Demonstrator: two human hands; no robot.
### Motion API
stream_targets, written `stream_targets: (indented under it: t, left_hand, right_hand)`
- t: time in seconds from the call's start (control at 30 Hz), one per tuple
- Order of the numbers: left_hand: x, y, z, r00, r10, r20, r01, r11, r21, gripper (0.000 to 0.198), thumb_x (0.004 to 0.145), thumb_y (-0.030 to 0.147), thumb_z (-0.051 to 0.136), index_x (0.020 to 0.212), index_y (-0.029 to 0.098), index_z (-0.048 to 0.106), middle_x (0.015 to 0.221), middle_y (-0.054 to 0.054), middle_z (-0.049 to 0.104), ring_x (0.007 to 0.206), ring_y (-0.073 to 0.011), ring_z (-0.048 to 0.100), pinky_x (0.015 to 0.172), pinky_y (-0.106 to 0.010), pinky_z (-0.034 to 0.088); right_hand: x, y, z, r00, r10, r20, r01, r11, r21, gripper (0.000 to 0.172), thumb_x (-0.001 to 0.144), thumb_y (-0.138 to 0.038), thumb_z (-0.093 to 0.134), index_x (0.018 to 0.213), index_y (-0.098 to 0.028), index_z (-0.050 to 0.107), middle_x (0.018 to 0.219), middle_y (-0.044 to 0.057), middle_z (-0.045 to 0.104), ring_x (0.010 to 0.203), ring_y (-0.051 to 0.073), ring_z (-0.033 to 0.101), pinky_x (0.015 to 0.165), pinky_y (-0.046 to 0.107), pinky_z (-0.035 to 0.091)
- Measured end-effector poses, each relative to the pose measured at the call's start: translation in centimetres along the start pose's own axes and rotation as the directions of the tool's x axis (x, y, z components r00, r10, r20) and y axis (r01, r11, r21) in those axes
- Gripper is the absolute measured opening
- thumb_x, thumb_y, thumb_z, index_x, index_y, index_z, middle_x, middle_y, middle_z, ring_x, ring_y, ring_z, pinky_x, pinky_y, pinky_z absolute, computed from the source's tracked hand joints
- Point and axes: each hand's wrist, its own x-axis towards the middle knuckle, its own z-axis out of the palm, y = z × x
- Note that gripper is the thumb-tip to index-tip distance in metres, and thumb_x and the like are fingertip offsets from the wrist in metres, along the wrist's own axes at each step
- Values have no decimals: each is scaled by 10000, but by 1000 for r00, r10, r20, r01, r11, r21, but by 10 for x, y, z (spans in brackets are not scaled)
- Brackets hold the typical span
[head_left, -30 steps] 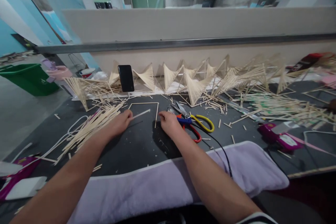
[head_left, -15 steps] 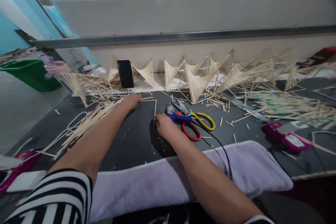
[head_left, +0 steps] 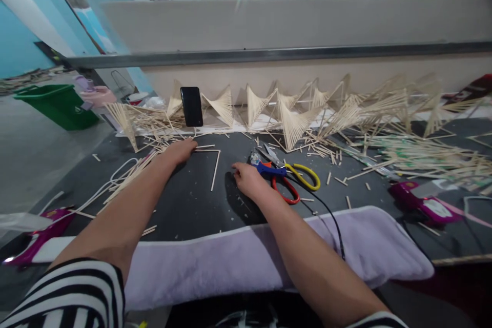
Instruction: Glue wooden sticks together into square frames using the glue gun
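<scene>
Two thin wooden sticks meet at a right angle in an L-shaped stick frame [head_left: 216,170] lying on the dark table. The fingers of my left hand [head_left: 186,149] are closed at the far left end of this frame. Another loose stick lies just behind its long side. My right hand [head_left: 248,179] is apart from the frame, to its right, holding nothing, with its index finger stretched out. Close beside it lie a blue glue gun [head_left: 271,169] and scissors [head_left: 303,177] with one yellow and one red handle.
Fan-shaped stick models [head_left: 294,123] line the back of the table, with a black phone [head_left: 191,106] upright among them. Stick piles lie left and right. Magenta tools [head_left: 425,202] sit at both sides. A lilac cushion [head_left: 215,266] runs along the front edge.
My right hand has let go of the frame's near end and stands off to its right. My left hand and the L-shaped frame have shifted left across the table. The view has turned slightly.
</scene>
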Motion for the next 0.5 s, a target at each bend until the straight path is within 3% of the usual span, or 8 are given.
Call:
stream_targets:
  t: [0.13, 0.37, 0.5]
  left_hand:
    - [-6, 0, 0, 1000, -24, -10, 23, 999, -22, 257, 784, 209, 441, 961, 197, 628, 1037, -119, 635, 917, -230, 588, 732, -284, 404]
    - [-25, -33, -7, 995, -93, 38, 94, 995, -26, 269, 751, 282, 488, 922, 182, 671, 949, -89, 668, 884, -225, 600, 730, -274, 418]
    - [-37, -40, -3, 995, -91, 34, 92, 995, -32, 311, 758, 257, 471, 987, 187, 670, 1005, -86, 650, 960, -214, 573, 810, -272, 416]
  right_hand:
    - [-5, -6, 3, 989, -114, 97, 115, 993, -2, 353, 763, -95, 570, 1113, -141, 581, 1050, 104, 569, 946, 176, 553, 857, 274, 423]
    - [-7, -7, 6, 983, -155, 99, 156, 988, -5, 375, 802, -116, 531, 1175, -150, 546, 1058, 94, 549, 958, 168, 543, 865, 258, 408]
    - [-7, -6, 8, 980, -164, 110, 167, 986, -25, 356, 808, -137, 529, 1162, -161, 561, 1054, 84, 547, 948, 164, 546, 859, 248, 408]
